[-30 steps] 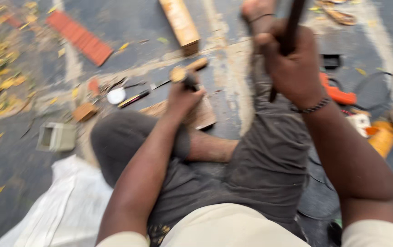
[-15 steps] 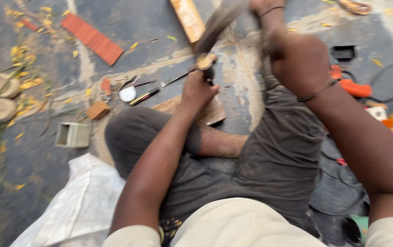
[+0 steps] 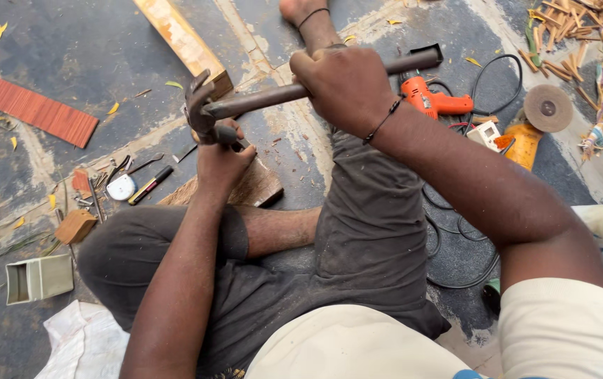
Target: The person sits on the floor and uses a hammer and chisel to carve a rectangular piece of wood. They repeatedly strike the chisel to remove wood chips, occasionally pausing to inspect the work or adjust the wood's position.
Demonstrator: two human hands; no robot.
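I sit on a dark floor with my legs out. My right hand (image 3: 343, 88) grips the handle of a claw hammer (image 3: 259, 100), whose metal head rests on top of a tool held upright in my left hand (image 3: 220, 158). That left fist is closed around a chisel-like tool, mostly hidden by the fingers, standing on a small brown wood block (image 3: 256, 188) between my legs. The hammer head touches or nearly touches the tool's top end.
A long wooden plank (image 3: 182, 42) lies ahead. An orange drill (image 3: 431, 100) with black cables, an angle grinder disc (image 3: 547, 107) and wood scraps sit at right. At left lie a red ridged strip (image 3: 38, 111), a tape measure (image 3: 122, 187), small tools and a grey box (image 3: 38, 278).
The hammer, raised high a second ago, has swung down onto the top of the tool in my left hand. The view has steadied and shifted slightly.
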